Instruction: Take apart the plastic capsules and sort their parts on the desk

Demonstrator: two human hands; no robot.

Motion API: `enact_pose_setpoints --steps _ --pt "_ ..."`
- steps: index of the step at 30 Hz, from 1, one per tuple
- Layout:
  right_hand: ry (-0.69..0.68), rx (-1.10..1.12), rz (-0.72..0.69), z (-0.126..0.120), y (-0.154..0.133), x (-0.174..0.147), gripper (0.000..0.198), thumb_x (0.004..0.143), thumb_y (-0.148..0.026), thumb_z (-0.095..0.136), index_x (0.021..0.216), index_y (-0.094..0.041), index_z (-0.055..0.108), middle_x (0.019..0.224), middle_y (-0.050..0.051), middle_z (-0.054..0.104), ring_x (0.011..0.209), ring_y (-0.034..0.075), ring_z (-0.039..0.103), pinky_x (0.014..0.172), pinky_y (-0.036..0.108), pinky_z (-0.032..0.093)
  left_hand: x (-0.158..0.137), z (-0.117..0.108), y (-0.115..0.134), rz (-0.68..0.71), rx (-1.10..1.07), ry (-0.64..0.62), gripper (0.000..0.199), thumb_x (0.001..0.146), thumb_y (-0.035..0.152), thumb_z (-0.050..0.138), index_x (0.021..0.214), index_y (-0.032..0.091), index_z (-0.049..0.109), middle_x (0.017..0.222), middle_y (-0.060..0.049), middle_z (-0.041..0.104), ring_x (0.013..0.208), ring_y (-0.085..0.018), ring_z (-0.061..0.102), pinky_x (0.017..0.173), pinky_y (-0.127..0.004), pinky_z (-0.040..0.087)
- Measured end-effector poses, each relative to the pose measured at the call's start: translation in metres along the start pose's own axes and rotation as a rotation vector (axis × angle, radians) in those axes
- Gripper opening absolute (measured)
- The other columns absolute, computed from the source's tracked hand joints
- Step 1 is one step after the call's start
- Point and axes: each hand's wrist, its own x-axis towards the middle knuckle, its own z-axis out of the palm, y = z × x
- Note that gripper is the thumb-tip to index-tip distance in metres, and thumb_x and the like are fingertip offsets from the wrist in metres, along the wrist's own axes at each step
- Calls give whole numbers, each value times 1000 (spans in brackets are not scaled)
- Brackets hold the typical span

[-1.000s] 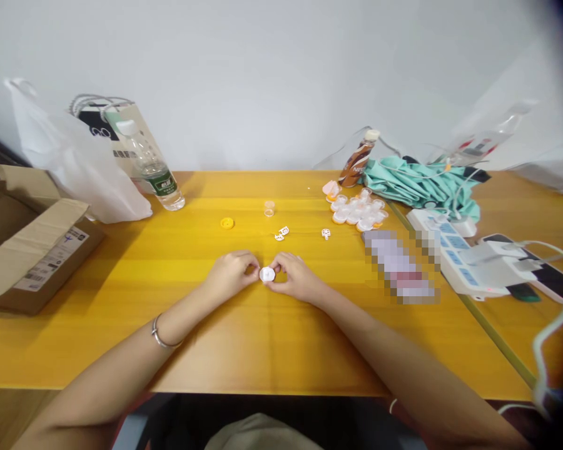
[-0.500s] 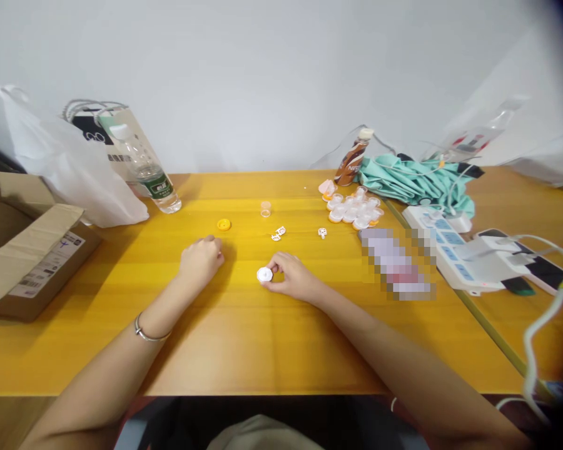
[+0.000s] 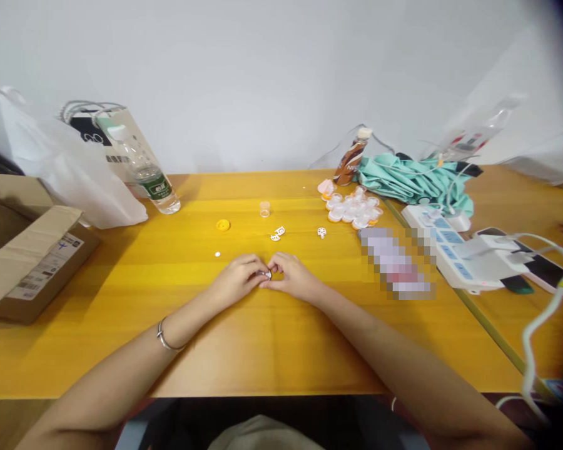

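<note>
Both my hands meet over the middle of the table around a small white round piece (image 3: 268, 275). My right hand (image 3: 288, 275) pinches it from the right, and my left hand (image 3: 239, 278) has its fingers closed on its left side, covering most of it. To the left lies a tiny white disc (image 3: 218, 254). Beyond the hands are a yellow round cap (image 3: 223, 225), a small clear cup (image 3: 265, 209), white cut-out pieces (image 3: 278, 234) and another white cut-out piece (image 3: 321, 232).
Several clear and orange small containers (image 3: 354, 209) stand by a brown drink bottle (image 3: 353, 157). A teal folded umbrella (image 3: 417, 181), power strip (image 3: 441, 244) and blurred flat item (image 3: 394, 262) lie right. Left are a cardboard box (image 3: 42, 262), white bag (image 3: 89, 187) and water bottle (image 3: 157, 184).
My left hand has moved right and taken hold of the round piece's left side. A tiny white disc now shows where that hand was. My right hand has stayed in place.
</note>
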Motion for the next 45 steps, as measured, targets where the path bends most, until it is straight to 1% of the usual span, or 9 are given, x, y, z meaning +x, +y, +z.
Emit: enact_pose_setpoints --steps 7,12,18,25,29,32,35,40,45 --pt "-10 -4 -41 -1 3 1 28 68 -37 71 75 -19 50 73 -2 53 70 13 49 66 26 35 -1 6 6 -100 185 10 18 88 25 47 88 17 64 84 -5 61 78 -15 57 72 -27 42" --pt "0 -3 -60 -1 3 1 24 68 -30 71 74 -19 50 72 -2 53 68 12 48 65 25 35 -2 4 8 -46 399 -26 25 91 30 42 90 18 64 85 -5 64 81 -16 56 74 -31 32" --pt "3 -1 -35 -2 0 1 19 68 -25 68 72 -19 50 70 -3 52 66 11 47 63 24 34 1 0 5 -5 436 -4 25 91 31 41 89 20 64 84 -4 66 78 -15 56 73 -33 26" --pt "11 24 -37 -1 0 2 21 68 -28 69 73 -18 52 70 -2 53 66 11 48 62 24 35 4 4 4 -159 157 56 16 83 27 53 77 20 66 75 1 66 72 -12 57 70 -27 31" --pt "4 28 -27 -1 1 2 24 66 -32 72 73 -18 53 71 -2 54 67 12 49 62 24 35 4 3 -3 -177 0 95 15 80 28 55 73 18 65 73 0 67 69 -12 59 68 -25 37" --pt "-8 34 -17 -1 1 1 27 65 -35 73 75 -19 55 73 -2 56 68 12 49 63 24 36 3 -13 -16 -159 108 163 15 81 29 54 77 19 64 80 -2 69 75 -14 61 74 -27 37" --pt "-8 32 -3 -2 1 1 28 65 -36 73 76 -18 55 74 -1 57 68 12 50 64 25 36 -1 -43 -37 -166 412 223 15 82 30 52 81 21 64 86 -3 69 85 -17 60 82 -33 32" --pt "-17 41 2 -3 0 0 27 66 -35 73 76 -18 55 76 -1 57 69 12 50 65 25 36 -15 -90 -71 -125 728 0 20 83 29 47 76 20 64 82 -5 67 79 -18 58 73 -32 29" --pt "-20 45 5 -4 0 -1 27 66 -36 73 75 -19 54 76 -1 57 70 12 50 65 25 36 -22 -98 -78 -108 711 -185 18 82 27 47 78 21 64 80 -4 65 79 -17 58 69 -29 30"
